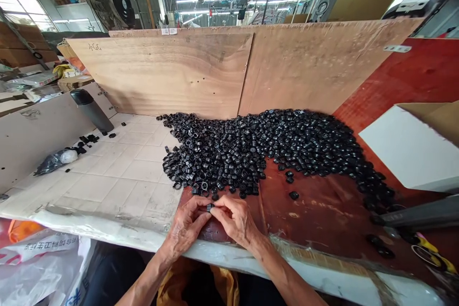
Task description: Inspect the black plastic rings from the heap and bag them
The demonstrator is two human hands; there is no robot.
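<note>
Between my two hands, near the table's front edge, is a small black plastic ring-like part [210,207]. My left hand [188,222] pinches it from the left with thumb and fingers. From the other side the fingertips of my right hand [234,217] close on the same part. Just beyond the fingertips spreads a large heap of small black plastic parts [222,153]. Open rings lie mostly at its left, rounder cap-like pieces at its right. A few loose black pieces [294,195] rest on the red-brown surface right of my hands.
A dark bottle [92,111] leans at the left wall, near a black plastic bag [53,161]. Plywood boards [172,76] wall off the back. At right stand a white carton [409,148], a grey bar-like object [423,211] and yellow-handled scissors [435,253]. White plastic bags [39,267] hang below left.
</note>
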